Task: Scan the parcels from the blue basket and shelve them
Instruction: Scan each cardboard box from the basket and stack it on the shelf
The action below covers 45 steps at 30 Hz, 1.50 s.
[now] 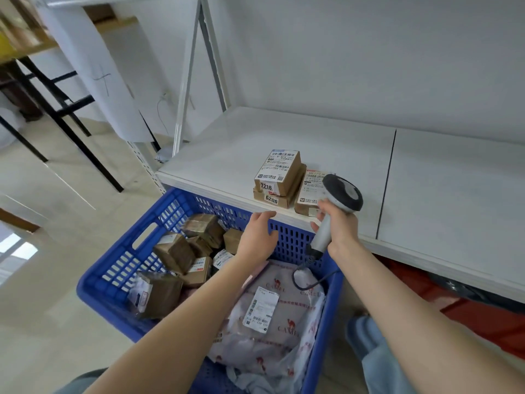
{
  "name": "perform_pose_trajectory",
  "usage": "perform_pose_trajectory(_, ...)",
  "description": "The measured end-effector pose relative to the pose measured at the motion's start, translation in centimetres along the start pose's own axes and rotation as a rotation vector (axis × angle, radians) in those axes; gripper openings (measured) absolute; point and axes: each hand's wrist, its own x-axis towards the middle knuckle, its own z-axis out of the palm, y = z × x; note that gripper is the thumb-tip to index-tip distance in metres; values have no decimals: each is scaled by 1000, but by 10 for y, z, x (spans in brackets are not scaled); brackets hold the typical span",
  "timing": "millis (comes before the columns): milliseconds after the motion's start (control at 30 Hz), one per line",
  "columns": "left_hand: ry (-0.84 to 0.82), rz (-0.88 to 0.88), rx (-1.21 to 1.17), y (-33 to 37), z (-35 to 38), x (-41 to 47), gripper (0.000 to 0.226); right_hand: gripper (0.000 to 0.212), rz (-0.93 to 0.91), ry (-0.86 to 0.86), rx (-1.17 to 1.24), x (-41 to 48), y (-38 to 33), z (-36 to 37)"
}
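Pale plastic mailer [272, 308] and brown cardboard parcels [173, 251] are lying in the blue plastic basket [113, 291] by the white shelf [284, 132], so the left grip [257, 237], hovering open and empty, is probably best lifting one label-up towards the grey handheld scanner [342, 191] the right grip [338, 226] is clasping.

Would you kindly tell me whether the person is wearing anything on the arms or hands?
Nothing shows. The left hand and right hand are bare, with no gloves, rings or watch visible. Both forearms are uncovered down to the frame edge, so no sleeves appear in this view.
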Motion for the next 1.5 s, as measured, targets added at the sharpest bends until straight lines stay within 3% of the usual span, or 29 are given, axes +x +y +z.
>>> perform_pose_trajectory(233,-46,-13,241,-66,-7,-25,52,6,105,-145,-156,-32,54,22)
perform_pose_trajectory(433,-211,-260,290,-141,12,-42,55,6,239,-193,-256,-34,119,39)
perform_pose_trajectory(600,-265,-341,247,-191,35,-15,52,12,325,-145,-269,-4,171,61)
perform_pose_trajectory(867,-136,-307,175,-228,54,86,54,19,407,-47,-350,53,236,67)
perform_pose_trajectory(967,-91,-296,200,-231,55,127,54,11,393,-13,-352,64,241,65)
perform_pose_trajectory(1100,-207,-216,360,-230,60,163,56,9,345,21,-391,72,242,57)
perform_pose_trajectory(1300,-375,-128,646,-238,72,150,77,6,345,17,-393,68,235,50)
perform_pose_trajectory(1367,-392,-119,705,-243,73,144,69,5,352,16,-385,65,236,49)
perform_pose_trajectory(1500,-266,-6,792,-246,77,130,37,6,370,13,-388,63,237,45)
